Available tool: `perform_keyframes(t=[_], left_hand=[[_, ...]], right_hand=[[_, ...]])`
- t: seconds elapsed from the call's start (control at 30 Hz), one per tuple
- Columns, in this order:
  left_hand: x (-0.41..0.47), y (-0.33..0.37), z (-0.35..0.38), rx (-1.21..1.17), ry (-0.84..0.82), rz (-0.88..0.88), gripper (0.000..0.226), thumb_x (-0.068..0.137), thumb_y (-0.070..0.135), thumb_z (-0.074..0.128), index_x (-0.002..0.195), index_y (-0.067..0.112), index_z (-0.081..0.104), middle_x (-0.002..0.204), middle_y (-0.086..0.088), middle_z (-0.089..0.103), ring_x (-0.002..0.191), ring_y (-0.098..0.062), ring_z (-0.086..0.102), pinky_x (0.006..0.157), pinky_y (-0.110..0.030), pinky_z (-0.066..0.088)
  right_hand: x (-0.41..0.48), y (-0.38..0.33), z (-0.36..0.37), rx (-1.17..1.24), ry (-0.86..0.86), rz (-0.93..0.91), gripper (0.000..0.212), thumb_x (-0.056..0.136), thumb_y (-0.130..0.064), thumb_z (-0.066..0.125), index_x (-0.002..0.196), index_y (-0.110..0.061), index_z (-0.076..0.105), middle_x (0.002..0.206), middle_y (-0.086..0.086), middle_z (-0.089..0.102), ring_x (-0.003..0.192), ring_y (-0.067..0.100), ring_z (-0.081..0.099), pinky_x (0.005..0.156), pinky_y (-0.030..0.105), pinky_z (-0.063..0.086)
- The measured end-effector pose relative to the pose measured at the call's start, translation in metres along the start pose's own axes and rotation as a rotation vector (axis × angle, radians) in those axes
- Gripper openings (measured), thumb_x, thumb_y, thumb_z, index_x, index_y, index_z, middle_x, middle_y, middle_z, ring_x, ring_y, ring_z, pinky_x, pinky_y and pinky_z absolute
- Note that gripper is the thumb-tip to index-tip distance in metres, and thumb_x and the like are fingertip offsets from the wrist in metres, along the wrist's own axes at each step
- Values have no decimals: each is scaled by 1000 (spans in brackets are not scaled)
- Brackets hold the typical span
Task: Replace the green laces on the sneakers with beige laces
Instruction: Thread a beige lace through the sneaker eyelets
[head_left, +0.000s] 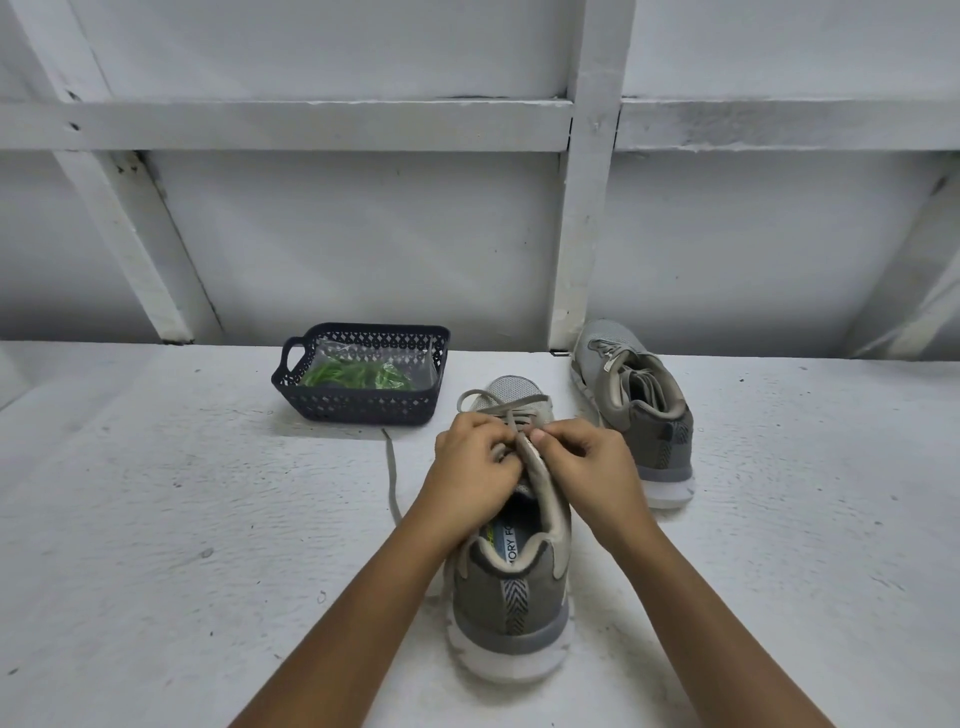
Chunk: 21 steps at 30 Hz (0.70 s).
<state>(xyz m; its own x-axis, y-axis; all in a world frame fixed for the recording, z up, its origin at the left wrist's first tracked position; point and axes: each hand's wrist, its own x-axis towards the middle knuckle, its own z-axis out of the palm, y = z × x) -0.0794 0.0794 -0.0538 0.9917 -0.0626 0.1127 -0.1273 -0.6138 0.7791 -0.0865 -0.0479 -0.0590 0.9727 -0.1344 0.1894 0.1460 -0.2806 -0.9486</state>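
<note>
- Where the white work surface meets the white framed wall, a dark perforated basket sits left of centre.
- Standing heel toward the camera in the middle foreground is the near sneaker, grey with a white sole.
- Beyond it to the right, close to the wall, the far sneaker stands already threaded with pale laces.
- Inside the basket lies a clear bag holding the green laces.
- The left hand is curled over the near sneaker's eyelets, its fingers pinching the beige lace.
- The right hand has thumb and forefinger closed on the sneaker's upper by the top eyelets.
- One lace end loops over the toe; another trails left across the surface toward the basket.
</note>
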Motion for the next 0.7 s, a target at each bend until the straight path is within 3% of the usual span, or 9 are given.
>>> perform_keyframes(t=[0.07, 0.2, 0.3, 0.37, 0.43, 0.47, 0.53, 0.6, 0.7], left_hand=[[-2, 2, 0, 107, 35, 21, 21, 88, 17, 55, 104, 17, 69, 124, 3, 47, 122, -19, 36, 97, -23, 31], [-7, 6, -4, 250, 107, 80, 23, 90, 19, 52, 107, 16, 67, 126, 4, 46, 118, -22, 36, 97, -38, 39], [-7, 6, -3, 283, 149, 153, 20, 90, 20, 54, 103, 13, 67, 123, 0, 45, 115, -22, 41, 95, -39, 40], [-8, 4, -3, 241, 221, 229, 13, 89, 18, 57, 94, 10, 65, 117, -3, 46, 110, -21, 46, 91, -36, 42], [-10, 5, -5, 122, 299, 277, 2, 88, 11, 58, 86, 11, 58, 108, -2, 47, 99, -13, 50, 85, -16, 39], [-11, 5, -7, 48, 331, 273, 7, 88, 8, 58, 83, 12, 55, 105, -1, 47, 93, -5, 50, 80, -5, 34], [-14, 5, -13, -160, 333, 193, 16, 90, 5, 56, 79, 16, 53, 102, 2, 53, 89, 8, 52, 77, 1, 34], [-16, 7, -23, -468, 289, 94, 21, 95, 4, 49, 78, 16, 52, 97, 3, 64, 85, 8, 60, 79, -5, 42], [-17, 6, -42, -977, 255, 49, 22, 99, 1, 34, 81, 9, 46, 74, -2, 69, 76, -15, 69, 79, -27, 56]], right_hand=[[-1, -2, 1, 19, -26, 15, 14, 88, -14, 61, 87, -11, 75, 85, 2, 72, 81, 10, 64, 79, 25, 49], [-7, -1, 8, 51, -98, 26, 36, 74, -48, 65, 82, -12, 65, 87, 12, 67, 80, 23, 64, 78, 38, 51], [-6, 0, 10, 218, -76, 81, 16, 82, -23, 70, 81, -12, 59, 80, 10, 63, 77, 19, 59, 77, 36, 49], [-6, -1, 9, 361, -57, 148, 12, 85, -7, 65, 79, -12, 55, 78, 9, 58, 78, 17, 55, 75, 31, 46], [-5, -1, 8, 447, -54, 193, 15, 85, -6, 64, 77, -12, 53, 80, 12, 56, 77, 20, 53, 72, 31, 45], [-5, -1, 8, 465, -50, 210, 16, 85, -6, 65, 76, -13, 53, 78, 12, 56, 75, 21, 52, 71, 32, 45], [-4, 0, 6, 477, -47, 239, 18, 85, -7, 65, 72, -13, 53, 73, 9, 56, 69, 19, 53, 67, 31, 46], [-3, -1, 5, 497, -53, 255, 19, 85, -7, 64, 71, -11, 53, 66, 5, 58, 62, 16, 55, 61, 26, 48], [-3, -1, 5, 516, -48, 266, 20, 86, -6, 64, 70, -10, 52, 57, 1, 58, 52, 11, 56, 51, 20, 48]])
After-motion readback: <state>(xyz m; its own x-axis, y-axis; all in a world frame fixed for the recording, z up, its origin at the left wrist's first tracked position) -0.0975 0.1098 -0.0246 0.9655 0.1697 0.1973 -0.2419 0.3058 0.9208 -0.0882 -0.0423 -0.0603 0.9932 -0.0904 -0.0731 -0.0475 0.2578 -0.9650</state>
